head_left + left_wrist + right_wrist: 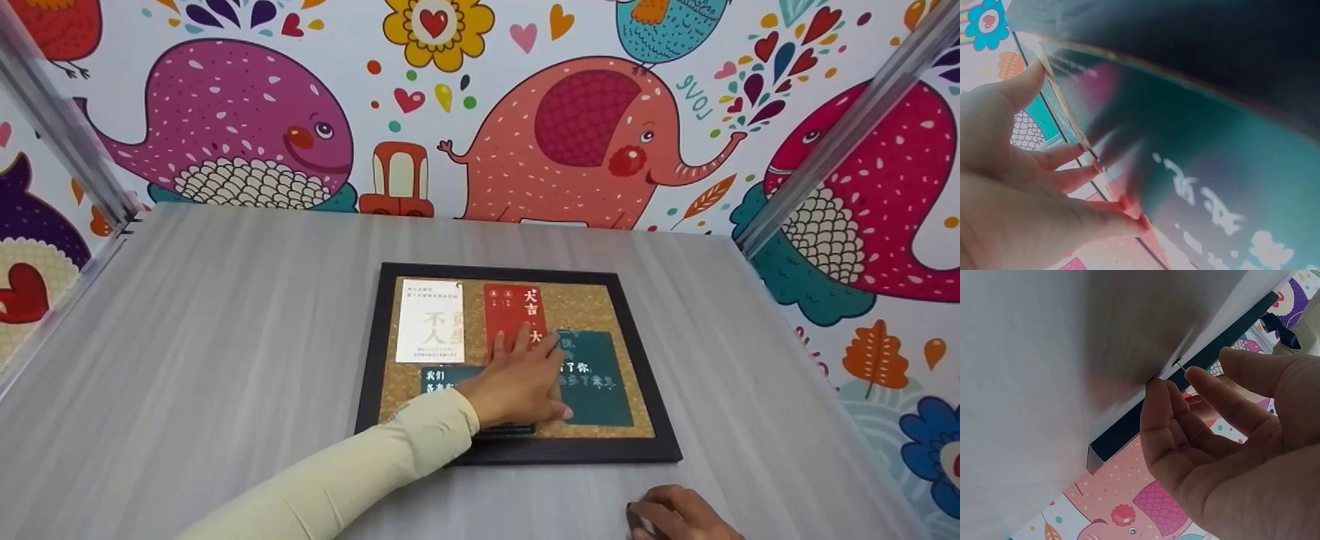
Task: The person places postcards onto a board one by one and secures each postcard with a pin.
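A black-framed cork board (645, 300) lies on the table, bearing a white card (430, 321), a red card (513, 309) and two dark green cards, one on the right (607, 390) and one at lower left (435, 379). My left hand (517, 382) rests spread over the middle, its fingertips across the red card and the right green card's edge; in the left wrist view its fingers (1061, 157) look straight. Low at the right, my right hand (1213, 433) has bent fingers close over the tabletop. A thin metal pin (1180, 364) shows at one fingertip; I cannot tell whether it is pinched.
The grey wood-grain table (225, 337) spreads around the board. Behind it stands a wall with cartoon whales and an elephant (570, 150). Metal posts rise at the left (67, 112) and right (832, 135) corners. A pale sleeve (360, 480) crosses the board's lower left edge.
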Tool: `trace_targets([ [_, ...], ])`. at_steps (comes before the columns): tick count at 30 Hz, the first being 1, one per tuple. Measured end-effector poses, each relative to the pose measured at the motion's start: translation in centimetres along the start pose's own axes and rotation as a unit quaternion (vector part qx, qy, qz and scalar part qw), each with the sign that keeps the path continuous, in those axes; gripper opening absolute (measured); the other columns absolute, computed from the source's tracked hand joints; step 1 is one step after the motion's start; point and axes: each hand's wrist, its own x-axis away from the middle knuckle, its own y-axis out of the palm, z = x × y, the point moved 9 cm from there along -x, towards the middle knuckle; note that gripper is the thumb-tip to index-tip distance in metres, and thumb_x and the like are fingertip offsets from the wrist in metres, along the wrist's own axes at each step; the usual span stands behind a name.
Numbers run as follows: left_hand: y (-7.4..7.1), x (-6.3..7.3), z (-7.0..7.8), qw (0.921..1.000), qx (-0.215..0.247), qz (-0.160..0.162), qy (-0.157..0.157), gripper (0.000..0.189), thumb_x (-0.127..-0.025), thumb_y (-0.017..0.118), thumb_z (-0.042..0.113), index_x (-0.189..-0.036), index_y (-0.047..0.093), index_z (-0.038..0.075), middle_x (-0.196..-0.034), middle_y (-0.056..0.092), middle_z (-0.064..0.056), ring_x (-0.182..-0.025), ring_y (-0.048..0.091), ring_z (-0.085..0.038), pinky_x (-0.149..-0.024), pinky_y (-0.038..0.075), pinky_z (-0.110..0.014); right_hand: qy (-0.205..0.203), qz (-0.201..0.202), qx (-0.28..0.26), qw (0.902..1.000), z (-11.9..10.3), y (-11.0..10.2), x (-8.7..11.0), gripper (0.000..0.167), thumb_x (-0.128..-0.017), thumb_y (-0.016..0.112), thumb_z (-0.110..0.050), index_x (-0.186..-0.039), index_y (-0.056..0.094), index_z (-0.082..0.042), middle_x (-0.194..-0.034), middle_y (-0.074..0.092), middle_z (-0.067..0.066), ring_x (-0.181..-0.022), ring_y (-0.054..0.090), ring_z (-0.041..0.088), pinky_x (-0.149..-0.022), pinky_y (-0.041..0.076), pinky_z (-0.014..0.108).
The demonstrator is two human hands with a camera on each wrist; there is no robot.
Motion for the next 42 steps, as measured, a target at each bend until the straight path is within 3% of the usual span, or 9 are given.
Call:
trace_targets([
  [5, 0.0, 0.1, 0.0, 1.0, 0.003, -0.001, 0.0, 0.068, -0.1, 0.081, 0.047, -0.153, 0.06, 0.01, -0.181, 0.029, -0.01, -0.168, 0.009, -0.048, -0.131, 0.01, -0.073, 0.062, -0.044, 0.015, 0.997, 0.9, 0.6, -0.1, 0.011, -0.091, 0.092, -0.027, -0.097, 0.084, -0.022, -0.099, 0.065, -0.013, -0.082, 0.052, -0.005, -0.061, 0.053, 0.023],
  [9, -0.1, 0.1, 0.0, 1.0, 0.003, 0.0, 0.0, 0.067, -0.099, 0.081, 0.048, -0.151, 0.062, 0.01, -0.181, 0.028, -0.01, -0.168, 0.009, -0.048, -0.131, 0.01, -0.073, 0.083, -0.068, 0.01, 0.9942, 1.5, 0.7, -0.3, 0.01, -0.096, 0.088, -0.03, -0.101, 0.083, -0.022, -0.101, 0.065, -0.012, -0.082, 0.05, -0.006, -0.062, 0.053, 0.024],
  [16, 0.0, 0.0, 0.1, 1.0, -0.002, -0.004, -0.002, 0.052, -0.099, 0.082, 0.047, -0.134, 0.069, 0.012, -0.181, 0.029, -0.009, -0.168, 0.011, -0.048, -0.131, 0.011, -0.072, 0.094, -0.079, -0.058, 0.9907, 2.6, 0.7, -0.7, 0.008, -0.098, 0.085, -0.02, -0.105, 0.082, -0.019, -0.101, 0.067, -0.008, -0.077, 0.048, -0.009, -0.058, 0.048, 0.023],
  [19, 0.1, -0.1, 0.1, 1.0, -0.003, -0.007, -0.002, 0.047, -0.099, 0.082, 0.047, -0.128, 0.07, 0.013, -0.181, 0.03, -0.009, -0.168, 0.011, -0.048, -0.131, 0.011, -0.073, 0.102, -0.11, -0.093, 0.9843, 3.1, 1.0, -1.1, 0.008, -0.1, 0.082, -0.019, -0.108, 0.081, -0.016, -0.101, 0.067, -0.007, -0.077, 0.049, -0.008, -0.06, 0.049, 0.023],
  [22, 0.1, -0.2, 0.1, 1.0, -0.005, -0.006, -0.003, 0.046, -0.099, 0.082, 0.047, -0.127, 0.071, 0.013, -0.181, 0.03, -0.009, -0.168, 0.011, -0.048, -0.131, 0.012, -0.073, 0.137, -0.168, -0.133, 0.9673, 4.0, 1.4, -1.5, 0.013, -0.104, 0.078, -0.022, -0.113, 0.08, -0.013, -0.102, 0.068, -0.007, -0.078, 0.051, -0.005, -0.064, 0.051, 0.024],
  [25, 0.1, -0.1, 0.1, 1.0, -0.007, -0.005, -0.003, 0.048, -0.099, 0.082, 0.048, -0.13, 0.071, 0.012, -0.181, 0.029, -0.009, -0.168, 0.011, -0.048, -0.131, 0.011, -0.073, 0.192, -0.217, -0.181, 0.9398, 5.1, 1.9, -1.7, 0.019, -0.106, 0.076, -0.023, -0.119, 0.078, -0.009, -0.101, 0.067, -0.006, -0.081, 0.054, 0.0, -0.07, 0.052, 0.024],
  [30, 0.1, -0.1, 0.2, 0.9999, -0.01, -0.008, -0.002, 0.068, -0.099, 0.081, 0.048, -0.152, 0.062, 0.009, -0.181, 0.029, -0.009, -0.168, 0.011, -0.048, -0.131, 0.011, -0.073, 0.271, -0.241, -0.249, 0.8981, 6.4, 2.3, -1.7, 0.022, -0.106, 0.074, -0.015, -0.124, 0.075, -0.001, -0.1, 0.069, -0.001, -0.086, 0.061, 0.014, -0.077, 0.057, 0.025],
  [35, 0.1, -0.1, 0.2, 0.9999, -0.012, -0.006, -0.001, 0.073, -0.099, 0.081, 0.048, -0.156, 0.059, 0.009, -0.181, 0.029, -0.008, -0.168, 0.01, -0.047, -0.131, 0.012, -0.073, 0.316, -0.236, -0.275, 0.8768, 7.4, 2.5, -1.6, 0.023, -0.106, 0.073, -0.009, -0.126, 0.074, 0.003, -0.101, 0.072, 0.001, -0.089, 0.063, 0.022, -0.078, 0.058, 0.027],
  [42, 0.1, -0.1, 0.0, 0.9999, -0.015, -0.006, -0.004, 0.077, -0.099, 0.081, 0.05, -0.16, 0.055, 0.009, -0.181, 0.029, -0.008, -0.168, 0.011, -0.048, -0.131, 0.012, -0.073, 0.337, -0.235, -0.318, 0.8543, 8.1, 2.4, -1.6, 0.029, -0.108, 0.072, -0.017, -0.127, 0.074, 0.005, -0.095, 0.068, 0.004, -0.087, 0.061, 0.023, -0.071, 0.054, 0.026],
])
